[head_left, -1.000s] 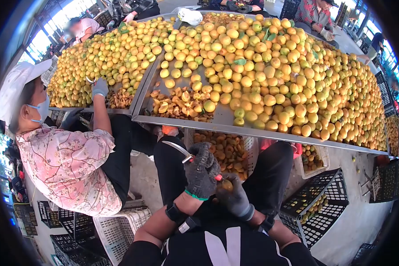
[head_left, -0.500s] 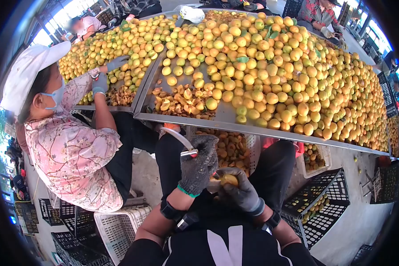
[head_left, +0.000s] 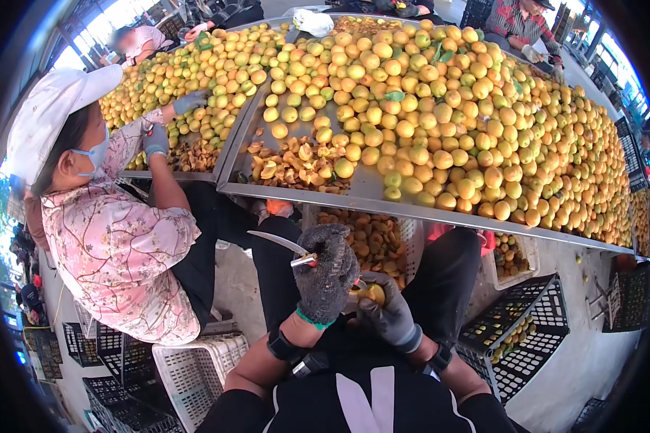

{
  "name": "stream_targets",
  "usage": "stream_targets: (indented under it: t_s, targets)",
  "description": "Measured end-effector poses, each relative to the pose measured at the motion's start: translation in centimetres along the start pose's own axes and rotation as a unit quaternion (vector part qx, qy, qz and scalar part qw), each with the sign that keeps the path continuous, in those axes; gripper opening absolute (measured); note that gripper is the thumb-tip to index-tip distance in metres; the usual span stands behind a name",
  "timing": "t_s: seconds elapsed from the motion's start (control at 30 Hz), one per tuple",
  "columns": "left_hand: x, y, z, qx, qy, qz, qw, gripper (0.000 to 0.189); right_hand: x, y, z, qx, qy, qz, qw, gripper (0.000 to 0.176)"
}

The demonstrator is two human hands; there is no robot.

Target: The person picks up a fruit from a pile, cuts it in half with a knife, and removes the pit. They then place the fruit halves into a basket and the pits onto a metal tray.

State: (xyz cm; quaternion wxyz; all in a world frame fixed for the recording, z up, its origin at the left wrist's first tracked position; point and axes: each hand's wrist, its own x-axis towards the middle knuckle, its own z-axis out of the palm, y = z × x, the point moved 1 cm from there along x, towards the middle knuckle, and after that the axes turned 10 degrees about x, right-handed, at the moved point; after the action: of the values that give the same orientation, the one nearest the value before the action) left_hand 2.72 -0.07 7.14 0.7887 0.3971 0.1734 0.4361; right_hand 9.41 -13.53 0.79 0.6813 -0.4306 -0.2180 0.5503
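Note:
My left hand (head_left: 326, 270), in a dark grey knit glove with a green cuff edge, is closed around a knife (head_left: 276, 241). Its curved blade points left, away from the fruit. Close beside it, my right hand (head_left: 391, 315), in a smoother grey glove, grips an apricot (head_left: 373, 293) between thumb and fingers. Orange flesh shows on the apricot's near side; the glove covers part of it. Both hands are above my lap, below the metal table's edge (head_left: 412, 211). Under them, a crate of apricot halves (head_left: 372, 238) stands between my knees.
Whole apricots (head_left: 477, 130) are heaped across the table, with a pile of cut pieces (head_left: 300, 164) near its front edge. A co-worker in a floral shirt (head_left: 115, 252) sits at left, gloved hands over the fruit. A white crate (head_left: 195, 375) and black crates (head_left: 516, 339) flank me.
My left hand has turned and shifted slightly, bringing the blade lower and flatter toward the left. My right hand has tilted the apricot, showing more orange flesh. The co-worker's near hand moved slightly left.

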Motion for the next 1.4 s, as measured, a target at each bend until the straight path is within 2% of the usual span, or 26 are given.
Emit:
stream_targets:
  t_s: [0.07,0.13,0.23,0.37,0.43,0.53,0.57,0.63,0.77,0.87,0.93,0.97,1.03,1.17,1.27,1.33,1.37,1.4]
  targets:
    - [-0.1,0.0,0.1,-0.005,0.005,0.002,1.000,0.017,0.2,0.4,-0.4,-0.053,0.002,-0.004,0.999,0.042]
    - [-0.3,-0.3,0.1,0.020,0.052,0.011,0.998,0.016,0.4,0.6,-0.6,-0.228,0.011,-0.090,0.969,0.043]
    - [-0.4,-0.3,0.1,0.031,0.033,-0.007,0.999,0.018,0.5,-0.5,0.4,-0.193,0.005,-0.136,0.972,0.033]
    - [-0.5,-0.9,-0.7,0.019,0.046,-0.011,0.999,0.020,0.5,-0.4,0.4,-0.199,0.016,-0.145,0.969,0.032]
    - [0.2,-0.8,-1.1,-0.066,0.024,0.021,0.997,0.021,0.5,-0.4,0.3,-0.175,0.010,-0.068,0.982,0.043]
    - [0.8,0.2,-0.5,-0.042,-0.022,0.047,0.998,0.021,0.6,-1.4,1.3,-0.105,-0.030,-0.065,0.992,0.045]
    - [0.7,0.4,-0.3,-0.042,-0.022,0.049,0.998,0.021,0.8,-1.1,1.1,-0.105,-0.032,-0.065,0.992,0.045]
    - [0.2,0.4,0.1,-0.040,0.016,0.000,0.999,0.021,0.8,-0.3,0.5,-0.174,-0.020,-0.107,0.979,0.044]
    - [0.1,0.0,0.0,-0.020,0.028,-0.001,0.999,0.022,0.6,-0.1,0.7,-0.122,-0.002,-0.089,0.989,0.042]
    - [-0.1,-0.4,-0.5,0.002,0.011,0.010,1.000,0.022,0.5,-0.5,0.9,-0.194,0.001,-0.087,0.977,0.043]
    - [0.3,-0.3,-0.7,-0.005,-0.006,-0.047,0.999,0.019,0.4,-0.3,1.1,-0.123,0.033,0.001,0.992,0.043]
    - [0.2,-0.4,-0.7,-0.005,-0.006,-0.045,0.999,0.019,0.4,0.1,1.0,-0.124,0.031,0.000,0.992,0.043]
    - [-0.3,-1.0,-0.8,0.023,0.045,-0.134,0.990,0.018,0.2,0.8,0.8,-0.253,0.008,-0.123,0.959,0.031]
    - [0.3,-0.4,0.1,0.127,0.096,-0.147,0.976,0.015,0.3,0.7,1.2,-0.275,0.025,-0.112,0.955,0.031]
    - [0.3,-1.2,-0.9,0.062,0.086,-0.190,0.976,0.014,0.0,1.0,0.8,-0.234,0.003,-0.070,0.970,0.031]
    - [0.4,-1.2,-1.1,0.143,0.077,-0.227,0.960,0.011,-0.3,0.9,0.7,-0.179,-0.021,-0.015,0.983,0.040]
    - [0.5,-1.1,-0.9,0.165,0.073,-0.257,0.950,0.008,-0.4,0.8,0.8,-0.179,-0.022,-0.014,0.983,0.040]
    - [1.0,-1.2,-1.1,0.163,0.075,-0.261,0.948,0.008,-0.1,0.6,1.0,-0.100,-0.014,0.048,0.994,0.034]
